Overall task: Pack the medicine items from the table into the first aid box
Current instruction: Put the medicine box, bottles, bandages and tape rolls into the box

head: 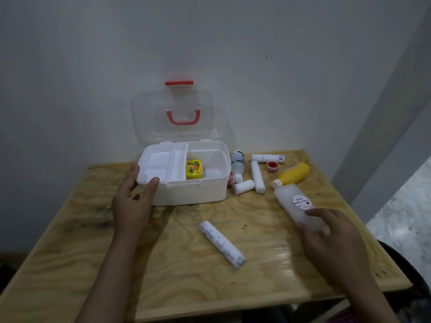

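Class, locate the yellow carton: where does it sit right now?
In the head view, the yellow carton lies inside the open first aid box, in its right compartment against the divider, the only item packed so far.

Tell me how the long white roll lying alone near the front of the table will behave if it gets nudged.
The long white roll is a cylinder lying on its side on bare wood, so it will probably roll sideways. It looks like wrapped bandage, likely light and slightly soft. Nothing near it would stop it.

5 bandage rolls (222,244), 3 bottles (292,175), 1 box (210,190).
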Demonstrator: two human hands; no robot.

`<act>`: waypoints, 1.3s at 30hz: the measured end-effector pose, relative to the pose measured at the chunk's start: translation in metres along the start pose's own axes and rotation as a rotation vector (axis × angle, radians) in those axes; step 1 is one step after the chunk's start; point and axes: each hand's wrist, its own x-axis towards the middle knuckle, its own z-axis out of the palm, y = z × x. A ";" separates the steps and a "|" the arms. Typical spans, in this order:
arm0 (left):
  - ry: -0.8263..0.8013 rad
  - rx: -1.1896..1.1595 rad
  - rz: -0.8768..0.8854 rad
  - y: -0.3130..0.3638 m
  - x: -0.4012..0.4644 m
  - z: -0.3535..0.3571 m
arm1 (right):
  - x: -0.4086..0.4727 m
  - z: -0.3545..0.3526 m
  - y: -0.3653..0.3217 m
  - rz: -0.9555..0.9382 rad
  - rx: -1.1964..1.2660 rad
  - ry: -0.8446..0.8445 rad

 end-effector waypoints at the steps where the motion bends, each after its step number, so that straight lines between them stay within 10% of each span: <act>1: 0.003 0.001 0.004 0.000 0.000 0.000 | 0.000 -0.004 0.000 -0.032 0.044 0.015; 14: 0.011 0.014 -0.004 0.002 0.000 0.001 | 0.063 -0.019 -0.054 -0.202 0.504 -0.039; 29: 0.009 0.009 -0.015 0.005 0.001 0.000 | 0.140 0.078 -0.166 -0.511 0.088 -0.576; 39: 0.024 0.002 -0.025 0.003 0.001 0.001 | 0.144 0.107 -0.192 -0.591 -0.194 -0.621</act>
